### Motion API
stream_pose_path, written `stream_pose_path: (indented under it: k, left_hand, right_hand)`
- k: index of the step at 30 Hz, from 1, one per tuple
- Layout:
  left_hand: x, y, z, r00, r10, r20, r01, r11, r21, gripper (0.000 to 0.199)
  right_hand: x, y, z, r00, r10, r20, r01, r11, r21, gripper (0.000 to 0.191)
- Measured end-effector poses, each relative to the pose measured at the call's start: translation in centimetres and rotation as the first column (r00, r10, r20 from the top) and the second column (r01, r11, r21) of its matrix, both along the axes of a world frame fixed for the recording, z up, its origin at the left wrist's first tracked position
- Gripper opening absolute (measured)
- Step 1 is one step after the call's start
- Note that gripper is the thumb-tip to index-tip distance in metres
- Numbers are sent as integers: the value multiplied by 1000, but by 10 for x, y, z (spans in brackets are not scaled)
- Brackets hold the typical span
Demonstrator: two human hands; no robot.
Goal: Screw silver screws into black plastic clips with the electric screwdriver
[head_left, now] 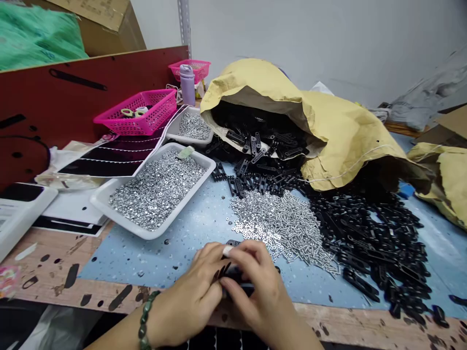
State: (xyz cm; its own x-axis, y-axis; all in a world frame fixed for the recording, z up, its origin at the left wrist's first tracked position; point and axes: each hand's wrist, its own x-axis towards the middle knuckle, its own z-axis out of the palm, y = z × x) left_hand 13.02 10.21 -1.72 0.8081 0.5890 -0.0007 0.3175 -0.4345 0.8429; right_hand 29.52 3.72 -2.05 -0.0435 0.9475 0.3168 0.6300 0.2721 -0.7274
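Observation:
Near the front edge of the table, my left hand (193,291) and my right hand (260,282) meet over black plastic parts (237,273). The left fingers close round the parts from the left, with a green bead bracelet on that wrist. My right thumb and fingers grip them from the right, a white covering on one fingertip. How the parts fit together is hidden by the fingers. Just beyond lie a pile of silver nuts (255,209) and a pile of silver screws (301,231) on the blue mat (146,257).
A white tray of nuts (97,194) stands left, a smaller tray of screws (209,138) behind it. Loose black parts (372,243) cover the right. Yellow sacks (343,131), a pink basket (156,114) and a purple bottle (187,85) stand at the back.

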Motion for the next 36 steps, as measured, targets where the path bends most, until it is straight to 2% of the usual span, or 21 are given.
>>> stream_pose_path:
  k: [2,4,5,7,9,12,16,21,25,29,32,34,36]
  left_hand:
    - [0,-2,-1,1000,17,14,-15,996,-90,52]
    - [-1,-3,-5,993,113,28,-108,983,-145,50]
    - [-2,-3,-7,985,172,30,-166,976,-139,49]
    - [-3,-2,-13,970,242,6,-242,970,-14,51]
    - [-2,1,-20,977,202,-65,-185,960,210,53]
    - [0,3,-30,977,101,-186,-5,890,457,56]
    - [1,2,-35,967,88,-238,65,820,568,57]
    - [0,1,-34,967,76,-242,88,794,602,60]
    - [3,1,-34,966,95,-242,73,793,605,58]
    - [11,1,-36,965,122,-233,49,786,616,54]
    - [14,2,-35,970,135,-202,22,779,627,52]
    - [12,3,-33,976,130,-177,9,782,623,52]
    - [9,3,-32,982,134,-132,-28,797,603,50]
  right_hand:
    - [-4,0,7,999,33,25,-34,998,56,16]
    - [1,0,8,999,-29,-32,31,998,58,11]
    - [6,1,6,992,-94,-86,96,995,16,12]
    - [19,5,0,949,-248,-192,227,966,-126,17]
    - [32,12,-10,899,-362,-249,292,916,-276,23]
    - [40,24,-25,883,-397,-250,282,875,-393,25]
    - [36,34,-32,885,-421,-197,312,852,-419,23]
    - [33,36,-26,892,-425,-155,310,824,-474,24]
    - [34,36,-29,903,-419,-92,335,822,-460,23]
    - [38,38,-30,931,-328,161,365,850,-380,23]
    - [45,35,-27,876,-329,353,433,858,-275,26]
    - [52,27,-24,847,-374,379,469,861,-199,23]
    - [59,15,-24,866,-394,309,448,884,-131,19]
